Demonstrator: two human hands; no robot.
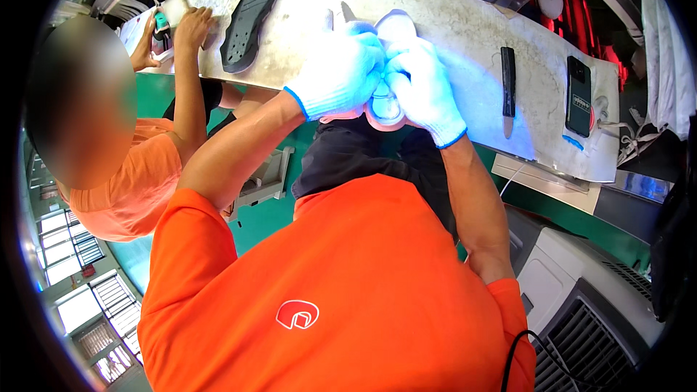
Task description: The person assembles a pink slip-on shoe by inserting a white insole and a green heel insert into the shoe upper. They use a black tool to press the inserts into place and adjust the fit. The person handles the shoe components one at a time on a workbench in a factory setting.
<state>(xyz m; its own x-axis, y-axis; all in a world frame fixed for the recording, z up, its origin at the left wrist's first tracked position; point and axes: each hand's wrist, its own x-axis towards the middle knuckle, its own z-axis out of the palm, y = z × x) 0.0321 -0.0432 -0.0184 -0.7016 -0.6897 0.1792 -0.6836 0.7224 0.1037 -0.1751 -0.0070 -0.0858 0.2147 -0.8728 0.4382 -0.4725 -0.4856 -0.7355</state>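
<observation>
A pale shoe is held at the near edge of the table, its toe pointing away from me and its rounded heel end toward me. My left hand, in a white knit glove with a blue cuff, grips its left side with bent fingers. On the other side my right hand, gloved alike, is closed on it, with the fingers near the opening. Strong blue-white light washes out the gloves and the shoe's details. Just beyond my left fingers a narrow grey pointed piece shows; whether I hold it is unclear.
A dark shoe sole lies on the worn pale table. Rightward are a black-handled knife and a black phone. At left, a co-worker's hands handle another shoe. A grey-white machine stands at lower right.
</observation>
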